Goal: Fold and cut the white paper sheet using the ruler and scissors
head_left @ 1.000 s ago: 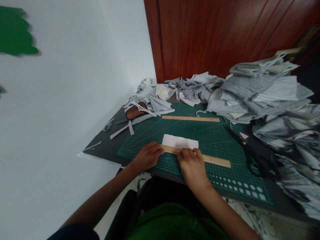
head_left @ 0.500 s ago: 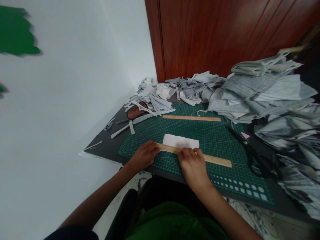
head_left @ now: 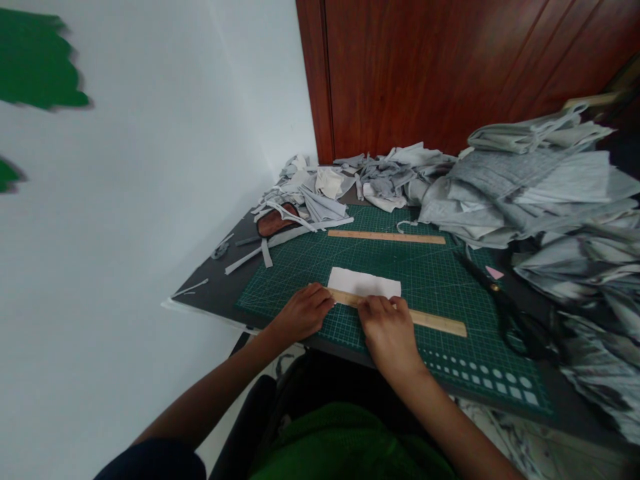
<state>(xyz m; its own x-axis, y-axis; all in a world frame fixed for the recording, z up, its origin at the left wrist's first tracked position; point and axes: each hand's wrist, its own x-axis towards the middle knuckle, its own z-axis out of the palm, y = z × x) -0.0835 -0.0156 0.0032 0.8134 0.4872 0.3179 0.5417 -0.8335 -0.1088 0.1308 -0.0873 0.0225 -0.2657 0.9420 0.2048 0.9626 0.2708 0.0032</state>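
A wooden ruler (head_left: 440,323) lies slantwise over the near part of a small white fabric piece (head_left: 365,281) on the green cutting mat (head_left: 295,277). At the ruler's left end, my left hand (head_left: 307,312) is closed with its fingertips on the ruler by the fabric's left edge. My right hand (head_left: 390,330) presses the middle of the ruler down over the fabric, its fingers bent and together. The left tip of the ruler is hidden by my left fingers.
A second ruler (head_left: 387,237) lies farther back on the mat. Black scissors (head_left: 500,300) and a pink scrap (head_left: 495,273) are at the right. Grey fabric (head_left: 525,180) is heaped at the right, with scraps (head_left: 320,193) along the back and a brown oval piece (head_left: 275,221) at left.
My left hand has slid a little to the right along the ruler. The ruler, fabric and right hand stay in place, while the whole view has shifted slightly.
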